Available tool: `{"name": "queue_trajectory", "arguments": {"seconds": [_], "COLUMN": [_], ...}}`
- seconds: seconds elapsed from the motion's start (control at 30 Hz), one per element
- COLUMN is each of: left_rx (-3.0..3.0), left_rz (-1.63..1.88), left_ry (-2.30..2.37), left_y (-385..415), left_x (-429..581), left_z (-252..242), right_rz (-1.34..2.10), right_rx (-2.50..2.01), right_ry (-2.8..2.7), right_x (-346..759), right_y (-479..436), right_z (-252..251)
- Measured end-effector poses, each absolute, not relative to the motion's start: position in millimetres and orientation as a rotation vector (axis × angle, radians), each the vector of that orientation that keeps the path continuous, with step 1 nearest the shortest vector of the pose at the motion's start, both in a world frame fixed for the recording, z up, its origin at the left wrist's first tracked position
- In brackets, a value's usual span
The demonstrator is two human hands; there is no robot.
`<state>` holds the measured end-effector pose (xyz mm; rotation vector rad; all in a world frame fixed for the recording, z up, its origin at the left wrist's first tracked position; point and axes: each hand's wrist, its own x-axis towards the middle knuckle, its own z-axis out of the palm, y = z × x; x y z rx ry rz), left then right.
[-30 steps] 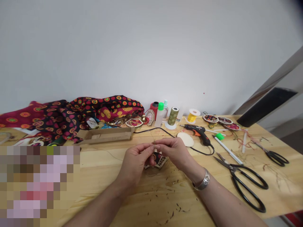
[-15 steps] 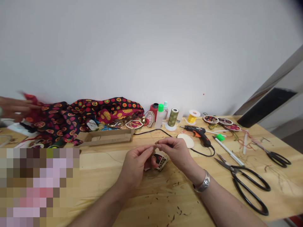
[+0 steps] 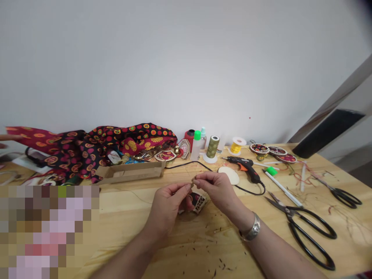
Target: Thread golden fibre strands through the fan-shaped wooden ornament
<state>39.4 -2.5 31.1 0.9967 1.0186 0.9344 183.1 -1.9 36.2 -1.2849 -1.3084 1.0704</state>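
My left hand (image 3: 168, 205) and my right hand (image 3: 216, 188) meet over the middle of the wooden table (image 3: 186, 248). Both pinch a thin thread (image 3: 193, 179) between thumb and forefinger, fingertips almost touching. Under them hangs a small red, black and white patterned ornament (image 3: 198, 200), partly hidden by my left thumb. A silver bracelet (image 3: 252, 230) sits on my right wrist.
Large black scissors (image 3: 308, 232) lie at the right, smaller ones (image 3: 343, 193) farther right. A glue gun (image 3: 244, 166), a green-capped pen (image 3: 280, 182), thread spools (image 3: 212, 146) and bottles stand behind. Patterned fabric (image 3: 95, 147) and a cardboard box (image 3: 130, 172) are at the left. Another person's fingers (image 3: 6, 141) show at the left edge.
My hands have stayed together on the thread, shifting slightly lower. The other person's hand at the far left has drawn back toward the edge, and the fabric there has been moved.
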Motion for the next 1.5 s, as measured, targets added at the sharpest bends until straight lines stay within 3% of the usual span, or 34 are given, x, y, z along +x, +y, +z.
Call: {"name": "queue_trajectory", "arguments": {"seconds": [0.83,1.1,1.5], "left_rx": [1.034,1.040,1.027], "left_rz": [0.950,0.973,0.965], "left_ry": [1.037,1.017,1.040], "left_y": [-2,-1,-1], "left_x": [40,38,39], "left_z": [33,30,33], "right_rz": [1.111,1.370,1.367], "right_rx": [-1.287,-1.139,-1.196], "right_ry": [-1.335,-1.310,-1.160], "right_x": [183,185,184], "right_y": [-3,-4,-2], "right_z": [37,37,32]}}
